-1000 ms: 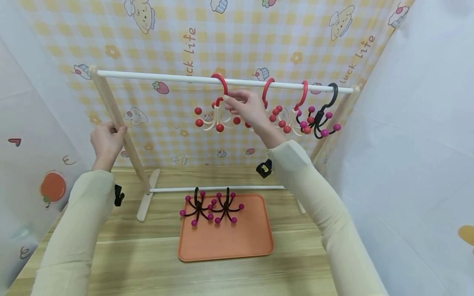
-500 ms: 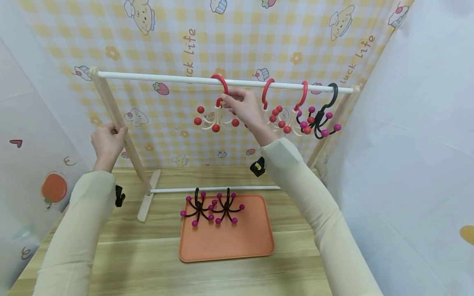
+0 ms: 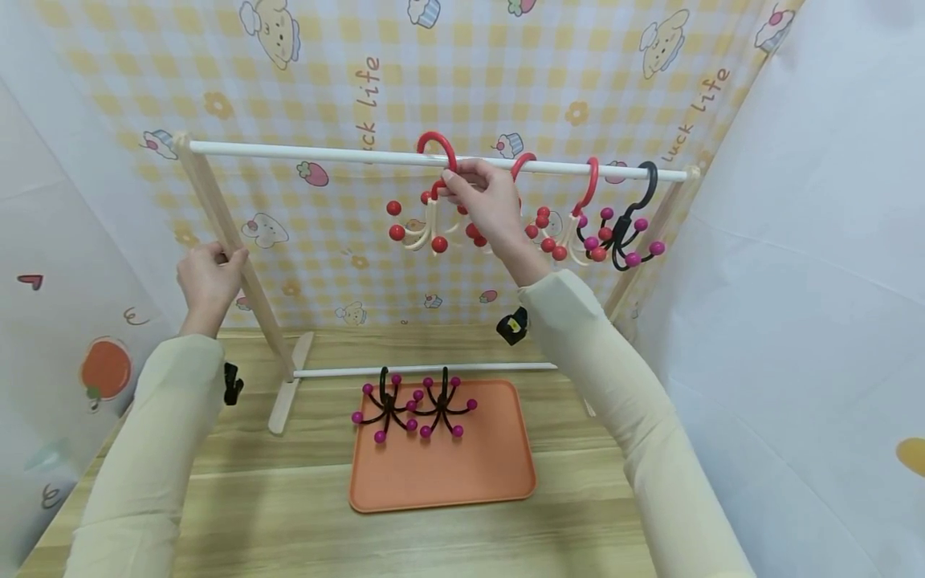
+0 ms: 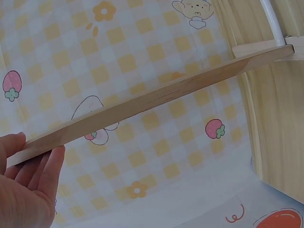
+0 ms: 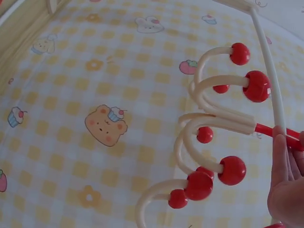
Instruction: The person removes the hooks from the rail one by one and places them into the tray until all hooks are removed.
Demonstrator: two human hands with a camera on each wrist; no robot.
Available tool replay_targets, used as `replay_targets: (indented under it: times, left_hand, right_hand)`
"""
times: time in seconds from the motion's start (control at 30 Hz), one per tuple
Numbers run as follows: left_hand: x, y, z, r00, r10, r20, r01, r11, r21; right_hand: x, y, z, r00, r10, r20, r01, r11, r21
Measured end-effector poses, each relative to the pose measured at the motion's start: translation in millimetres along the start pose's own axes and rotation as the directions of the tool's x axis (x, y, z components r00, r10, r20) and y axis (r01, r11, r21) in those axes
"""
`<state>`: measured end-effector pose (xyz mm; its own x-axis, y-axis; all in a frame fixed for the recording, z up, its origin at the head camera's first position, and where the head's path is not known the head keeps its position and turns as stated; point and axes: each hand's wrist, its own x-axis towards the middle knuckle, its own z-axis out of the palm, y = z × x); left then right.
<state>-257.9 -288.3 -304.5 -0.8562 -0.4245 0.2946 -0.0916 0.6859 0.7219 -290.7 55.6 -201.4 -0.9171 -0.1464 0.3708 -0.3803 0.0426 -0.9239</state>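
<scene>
My right hand (image 3: 493, 210) pinches the red hook of a claw hanger (image 3: 432, 136), whose curved cream arms end in red balls. Its hook loops above the white rail (image 3: 311, 152) of a small garment rack. In the right wrist view the cream stem (image 5: 240, 122) shows beside the fingers. At the left, my left hand (image 3: 211, 281) grips the rack's wooden post (image 3: 215, 201); the left wrist view shows thumb and fingers on either side of the post (image 4: 142, 104). Right of my right hand, red-hooked hangers (image 3: 591, 185) and one black hanger (image 3: 648, 193) with magenta balls hang.
An orange tray (image 3: 477, 474) lies on the wooden table (image 3: 275, 498) below the rack, bearing two black hangers (image 3: 442, 404) with magenta balls. A lower white bar (image 3: 347, 371) runs behind it. A checked cloth (image 3: 462, 72) hangs behind the rack.
My right hand has lifted the held hanger's hook slightly above the rail and shifted it a little to the right. The left hand stays on the post.
</scene>
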Motion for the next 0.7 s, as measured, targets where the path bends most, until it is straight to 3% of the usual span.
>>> replay_targets:
  times: [0.17, 0.37, 0.7]
  left_hand:
    - [0.4, 0.4, -0.6, 1.000, -0.012, 0.010, 0.012, 1.000, -0.006]
    - [0.7, 0.7, -1.2, 1.000, -0.017, 0.012, 0.017, 1.000, -0.012]
    - [0.5, -0.3, -0.9, 1.000, -0.008, 0.013, 0.008, 1.000, -0.008]
  right_hand:
    - [-6.3, -5, -5, 0.997, -0.076, 0.017, 0.074, 0.994, 0.084]
    - [-20.3, -2, -12, 0.997, -0.053, 0.061, 0.049, 0.997, 0.067]
    - [-52.5, 24, -29, 0.990, -0.031, 0.139, 0.027, 0.999, 0.029]
